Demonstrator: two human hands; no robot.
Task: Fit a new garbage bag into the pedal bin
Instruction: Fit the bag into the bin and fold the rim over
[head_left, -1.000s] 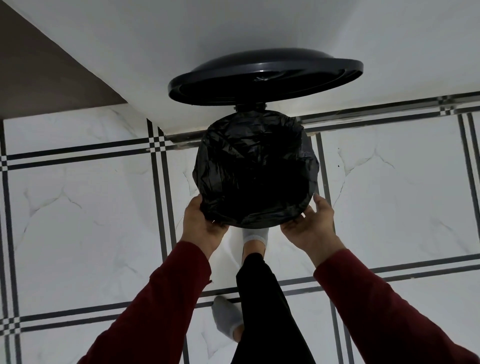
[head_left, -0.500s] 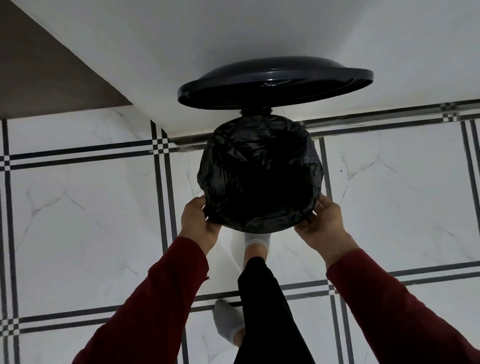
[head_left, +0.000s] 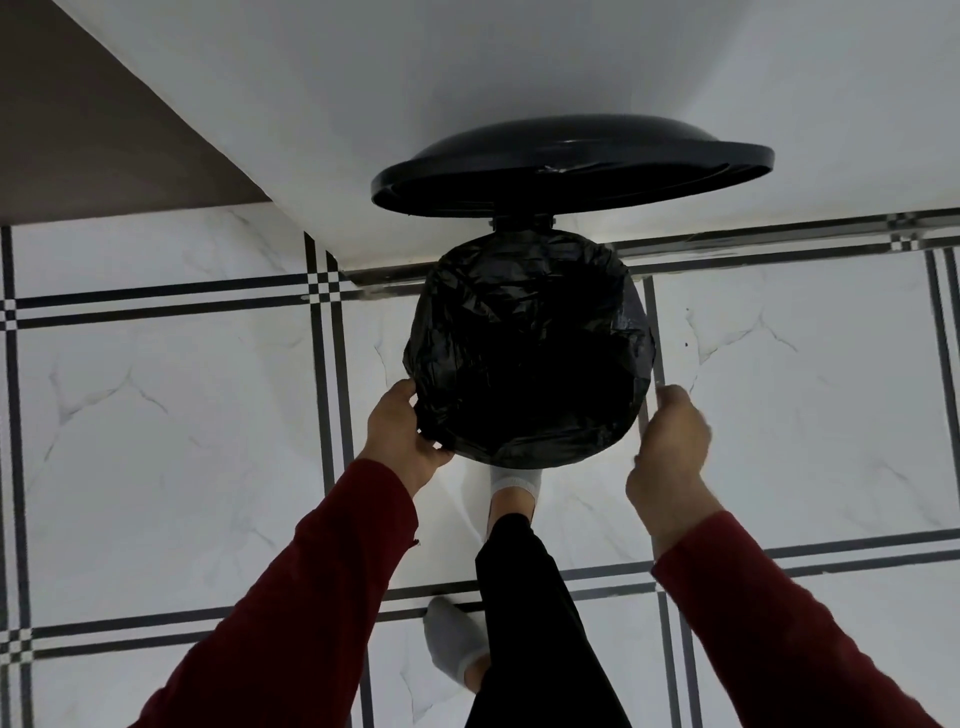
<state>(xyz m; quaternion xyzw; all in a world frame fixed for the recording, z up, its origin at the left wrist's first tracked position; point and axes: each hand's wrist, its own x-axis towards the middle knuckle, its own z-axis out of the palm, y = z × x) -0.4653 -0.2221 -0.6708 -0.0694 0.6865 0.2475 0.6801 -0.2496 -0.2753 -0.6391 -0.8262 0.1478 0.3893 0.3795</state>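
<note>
Lining the pedal bin (head_left: 636, 317) looks almost finished: the black garbage bag (head_left: 524, 358) is already spread across the mouth and folded over the rim all the way round, so that from above nearly nothing of the bin itself shows but a sliver of wall at the right. I judge that only the last tidying is left — pulling the overhang even, letting go, and lowering the lid (head_left: 571, 166).

The bin stands upright on the tiled floor (head_left: 156, 415), close against the white wall (head_left: 467, 78). Its long axis runs vertical, its mouth facing straight up toward the camera, and the bag's dark hollow drops down inside it. The lid is raised on its hinge at the far side, near the wall, and tilts back.

The left hand (head_left: 402, 439) grips the bag's folded edge at the near-left of the rim, fingers curled round the plastic. The right hand (head_left: 670, 447) sits just beside the near-right of the rim with its fingers curled; it is blurred, and I cannot tell whether it holds any plastic or has come free — a small gap seems to show between it and the bag.

1 socked foot (head_left: 514, 480) reaches under the bin's near edge, presumably on the pedal, which is hidden; the other foot (head_left: 452, 649) stands behind it on the floor.
</note>
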